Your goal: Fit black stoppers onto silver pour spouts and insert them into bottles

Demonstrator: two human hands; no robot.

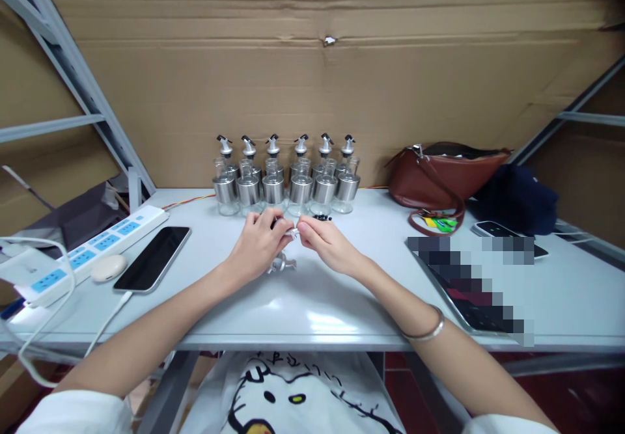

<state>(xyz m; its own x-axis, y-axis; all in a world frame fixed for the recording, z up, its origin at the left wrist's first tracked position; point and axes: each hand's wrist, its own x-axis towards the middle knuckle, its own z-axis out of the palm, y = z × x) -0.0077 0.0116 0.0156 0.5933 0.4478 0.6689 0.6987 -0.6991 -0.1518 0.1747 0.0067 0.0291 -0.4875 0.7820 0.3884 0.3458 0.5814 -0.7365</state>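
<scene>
The person is sitting at a white table (312, 310), and a row of glass bottles (286, 183) with shiny metal bands and pour tops is standing at the back of it. Just in front of the bottles, the left hand (256, 242) and the right hand (325, 242) are meeting. Both hands are curling closed, and their fingertips are pinching the same small spout piece (291, 232) from each side. It is too tiny to tell its parts. A second metal spout (282, 265) is lying on the table, a bit nearer the person than the bottles and right under the left hand. Some little black bits (322, 217) are lying just in front of the bottles, beside the right hand. It looks like the hands are fitting or fixing the small piece right now, with the piece not yet on any bottle. The next move is calling for a soft, steady pinch so the tiny piece is not slipping away. Left of the bottles a phone (152, 258) and a power strip (92, 245) are lying. Right of the bottles a brown bag (444, 174) is sitting.
</scene>
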